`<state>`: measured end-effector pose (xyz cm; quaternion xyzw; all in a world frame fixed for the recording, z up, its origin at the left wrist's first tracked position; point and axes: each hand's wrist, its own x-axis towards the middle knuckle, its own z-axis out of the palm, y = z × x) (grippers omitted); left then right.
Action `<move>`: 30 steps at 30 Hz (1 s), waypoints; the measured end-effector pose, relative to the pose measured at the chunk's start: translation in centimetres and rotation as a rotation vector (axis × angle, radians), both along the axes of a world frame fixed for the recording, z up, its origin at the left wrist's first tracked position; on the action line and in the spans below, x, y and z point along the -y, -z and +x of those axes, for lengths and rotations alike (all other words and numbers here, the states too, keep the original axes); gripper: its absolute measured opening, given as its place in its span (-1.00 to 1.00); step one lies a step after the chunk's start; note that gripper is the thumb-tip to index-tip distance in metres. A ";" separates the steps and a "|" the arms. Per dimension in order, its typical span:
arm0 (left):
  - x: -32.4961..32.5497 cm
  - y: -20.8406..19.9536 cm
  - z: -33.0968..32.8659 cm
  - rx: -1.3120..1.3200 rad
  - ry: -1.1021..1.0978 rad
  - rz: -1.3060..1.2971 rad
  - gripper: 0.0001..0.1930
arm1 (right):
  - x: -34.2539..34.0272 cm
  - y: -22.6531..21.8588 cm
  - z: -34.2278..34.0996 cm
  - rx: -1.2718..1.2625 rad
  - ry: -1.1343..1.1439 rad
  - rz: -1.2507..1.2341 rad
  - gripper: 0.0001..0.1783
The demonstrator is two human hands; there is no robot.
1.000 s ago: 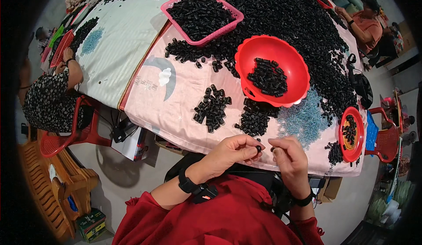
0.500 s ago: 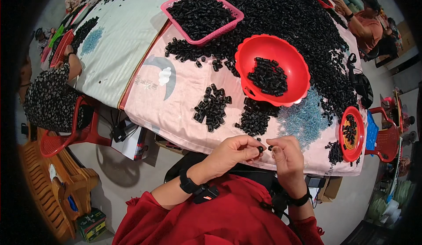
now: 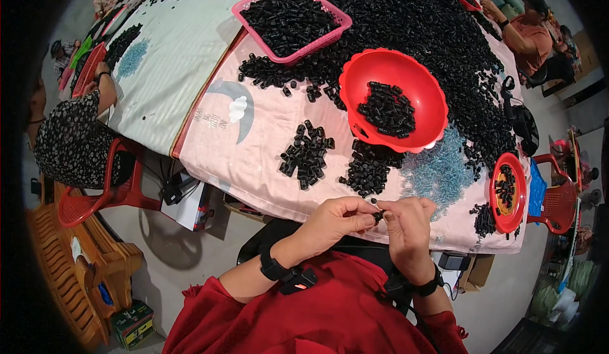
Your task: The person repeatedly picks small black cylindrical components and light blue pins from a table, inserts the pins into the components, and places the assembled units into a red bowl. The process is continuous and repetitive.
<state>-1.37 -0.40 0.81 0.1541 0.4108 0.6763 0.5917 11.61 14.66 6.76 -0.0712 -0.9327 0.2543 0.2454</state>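
Observation:
Just off the table's near edge, my hands meet fingertip to fingertip. My left hand [image 3: 342, 221] pinches a small black plastic piece [image 3: 379, 216] between thumb and fingers. My right hand [image 3: 409, 230] is closed in a pinch against the same spot; its fingers partly hide what it grips. Beyond my hands lie a heap of short black caps [image 3: 368, 171], a heap of longer black cylinders [image 3: 306, 158] and a spread of tiny clear-blue pieces [image 3: 438, 175]. A red scalloped bowl [image 3: 424, 91] behind them holds more black cylinders.
A pink basket [image 3: 346, 25] full of black pieces stands farther back, beside a huge black heap [image 3: 412, 18]. At right is a red oval tray [image 3: 498, 192] with black pieces. Other people sit at the left [image 3: 76, 132] and right [image 3: 530, 40]. A red chair [image 3: 117, 183] stands left.
My right hand has moved left, bringing the small black piece in its fingers up against the one in my left hand. The bowl and heaps look the same.

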 end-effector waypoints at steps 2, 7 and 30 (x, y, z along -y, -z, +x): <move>0.0 -0.3 0.0 -0.018 -0.009 -0.004 -0.75 | 0.1 -0.1 0.0 0.004 0.004 -0.010 -0.78; 0.0 -0.3 0.0 -0.035 -0.010 0.001 -0.74 | 0.1 0.4 0.1 0.001 -0.004 -0.014 -0.78; -0.2 -0.3 0.7 -0.068 -0.051 0.001 -0.71 | 0.4 0.2 0.3 0.049 0.071 -0.159 -0.83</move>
